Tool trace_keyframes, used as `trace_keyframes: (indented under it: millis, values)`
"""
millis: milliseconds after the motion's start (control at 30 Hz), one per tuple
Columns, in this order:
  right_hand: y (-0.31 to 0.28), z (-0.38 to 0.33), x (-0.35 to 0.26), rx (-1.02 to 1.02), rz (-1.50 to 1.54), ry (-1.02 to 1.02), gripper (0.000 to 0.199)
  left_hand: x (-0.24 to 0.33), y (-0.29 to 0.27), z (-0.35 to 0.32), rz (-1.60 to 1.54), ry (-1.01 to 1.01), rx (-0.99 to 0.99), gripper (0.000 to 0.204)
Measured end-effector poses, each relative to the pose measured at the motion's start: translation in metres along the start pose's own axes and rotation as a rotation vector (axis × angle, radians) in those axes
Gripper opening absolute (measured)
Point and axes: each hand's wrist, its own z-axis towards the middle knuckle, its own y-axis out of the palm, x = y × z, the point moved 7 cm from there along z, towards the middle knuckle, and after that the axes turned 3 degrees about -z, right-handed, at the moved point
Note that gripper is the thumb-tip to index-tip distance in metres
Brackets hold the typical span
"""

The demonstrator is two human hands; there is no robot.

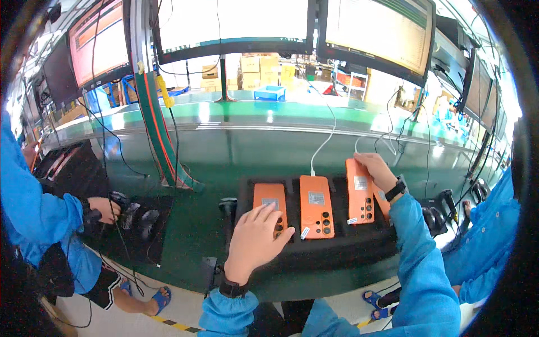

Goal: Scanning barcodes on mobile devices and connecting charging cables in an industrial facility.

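Note:
Three orange phones lie back-up in a black tray (337, 247) on the green bench. My left hand (255, 238) rests palm-down on the lower part of the left phone (270, 198), fingers spread. The middle phone (316, 206) has a white cable (325, 140) plugged into its top end. My right hand (375, 168) grips the top end of the right phone (360, 192), which tilts up out of its slot; a second white cable ends close to that hand.
Several monitors (233, 25) hang above the bench. A co-worker's hand (104, 209) at the left holds a black scanner over another black tray (73, 168). Another person's blue sleeve (488, 236) is at the right. A green post (160, 135) leans left of the tray.

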Motion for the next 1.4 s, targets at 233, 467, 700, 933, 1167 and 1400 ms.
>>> trace_keyframes:
  millis: [233,467,700,933,1167,1400]
  values:
    - [0.006,-0.013,-0.035,-0.038,-0.135,-0.163,0.034,0.001,-0.002,0.008,0.015,0.041,0.051,0.048]
    - [0.012,-0.020,-0.029,0.092,-0.268,-0.277,0.038,0.002,-0.005,-0.004,0.053,0.039,0.040,0.047]
    - [0.015,0.015,-0.026,0.120,-0.316,-0.156,0.045,0.004,-0.004,-0.008,0.028,0.012,0.037,0.046]
    - [0.005,0.074,0.046,0.013,-1.065,-0.042,0.080,0.002,0.003,0.007,0.035,0.016,0.042,0.046]
    - [0.045,0.049,0.005,-0.198,-0.721,0.028,0.079,0.005,-0.008,-0.001,0.040,-0.021,0.044,0.045]
    - [0.116,0.023,-0.004,-0.286,-0.453,-0.078,0.072,0.010,-0.006,-0.006,0.037,-0.028,0.039,0.041]
